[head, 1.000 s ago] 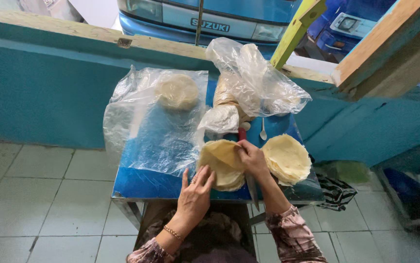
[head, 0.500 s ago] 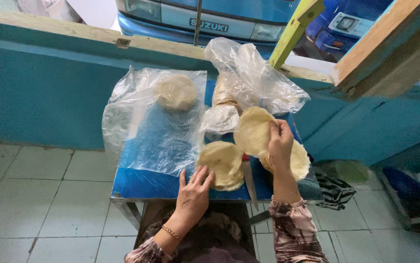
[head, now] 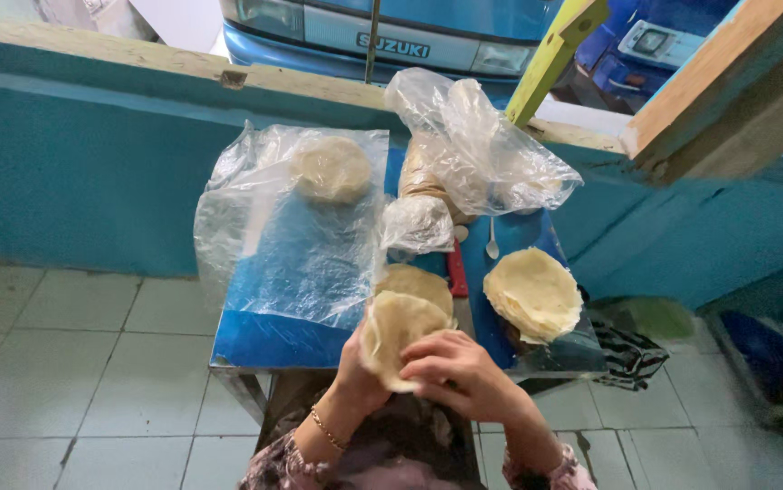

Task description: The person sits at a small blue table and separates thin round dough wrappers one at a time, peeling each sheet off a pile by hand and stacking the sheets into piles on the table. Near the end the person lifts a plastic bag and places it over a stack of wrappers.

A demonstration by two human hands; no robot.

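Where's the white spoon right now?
Head view: the white spoon lies on the blue table, right of centre, just beyond the stack of round wrappers and below the crumpled clear plastic bag.

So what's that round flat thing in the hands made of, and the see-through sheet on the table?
The round flat thing, held by the left hand and right hand, looks like thin dough: pale cream, matte, bending a little. The see-through sheet looks like thin plastic: shiny, crinkled, with the blue table showing through.
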